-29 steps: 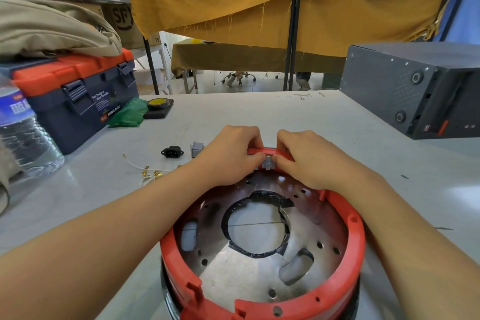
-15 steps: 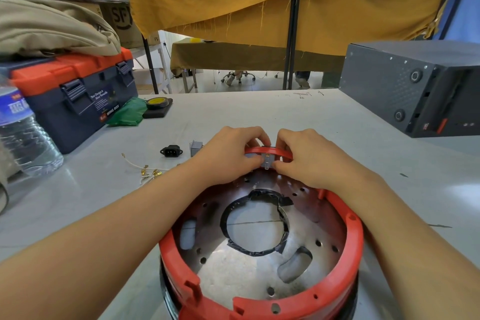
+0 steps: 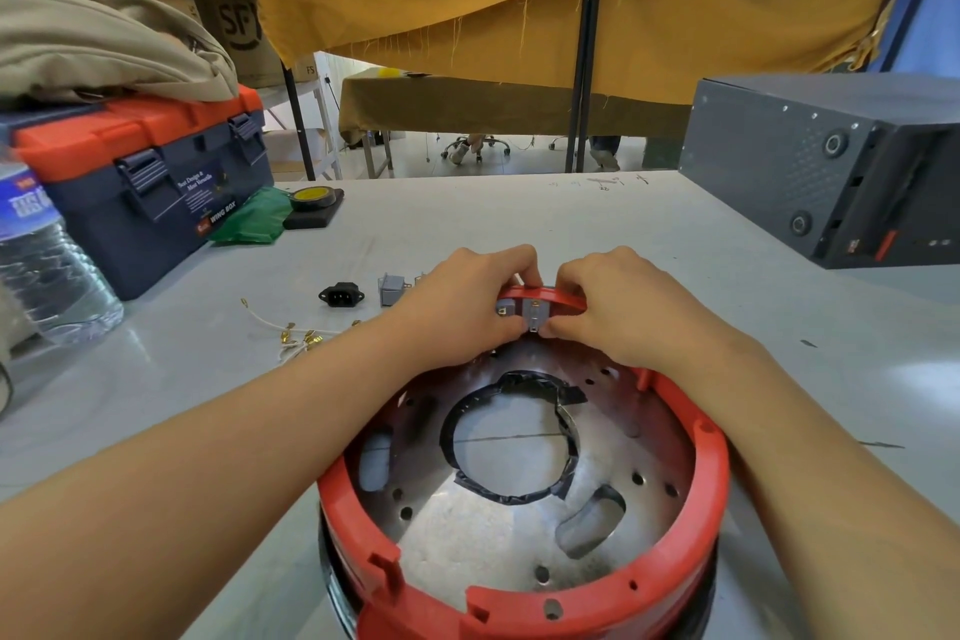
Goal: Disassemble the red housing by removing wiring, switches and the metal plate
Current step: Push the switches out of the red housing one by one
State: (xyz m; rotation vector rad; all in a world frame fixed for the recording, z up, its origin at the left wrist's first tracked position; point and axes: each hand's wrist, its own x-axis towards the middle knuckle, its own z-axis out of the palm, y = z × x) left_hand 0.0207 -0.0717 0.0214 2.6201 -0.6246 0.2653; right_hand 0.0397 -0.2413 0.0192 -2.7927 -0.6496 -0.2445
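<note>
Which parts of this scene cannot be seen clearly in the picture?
- Head view: the far wall of the round red plastic housing, covered by the left hand and right hand.
- How the small grey switch is fastened: fingers hide it.
- The clear plastic water bottle, cut off by the left edge.
- The print on the blue and orange toolbox: too small.

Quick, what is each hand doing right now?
Left hand: fingers curled, pinching the grey switch in the far wall of the red housing.
Right hand: fingers curled, pinching the same switch from the other side.
</note>
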